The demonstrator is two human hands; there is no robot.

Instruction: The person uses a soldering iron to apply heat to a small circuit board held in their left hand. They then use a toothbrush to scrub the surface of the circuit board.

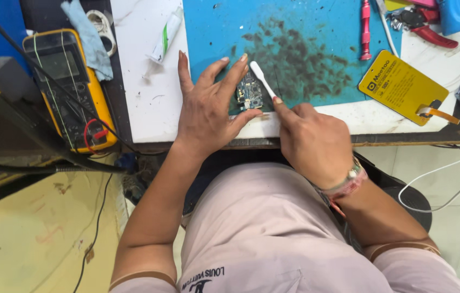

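Blue mat point(317, 32): lies on the white surface point(143, 108), its middle darkened with black smudges, and appears to serve as the work pad under the board
Board point(249, 92): small circuit board at the mat's near edge, close to the surface's front rim, between the two hands
Left hand point(205, 111): fingers spread, forefinger and middle fingertips on the board's far side and the thumb against its near corner; a pinching grip on the board, likely to pin it flat so it cannot slide
Right hand point(311, 141): grip closed around the lower end of a white tool point(262, 78), forefinger laid along it; the shaft slants up and left, its head just beside the board's upper right corner
Tool: slim, brush-like; whether the head touches the board cannot be told
Left of the hands: yellow multimeter point(70, 87) with red and black leads, a grey cloth point(86, 35) above it, a small white-and-green tube point(167, 32) lying well apart from the board
Right of the hands: yellow card point(401, 84) with an orange strip at its corner, a pink screwdriver point(366, 27), red-handled cutters point(425, 27), white cables point(447, 173) trailing off the edge
In the way: nothing lies between tool and board; the left fingers crowd the board's left and far sides, leaving only its right side open to the tool
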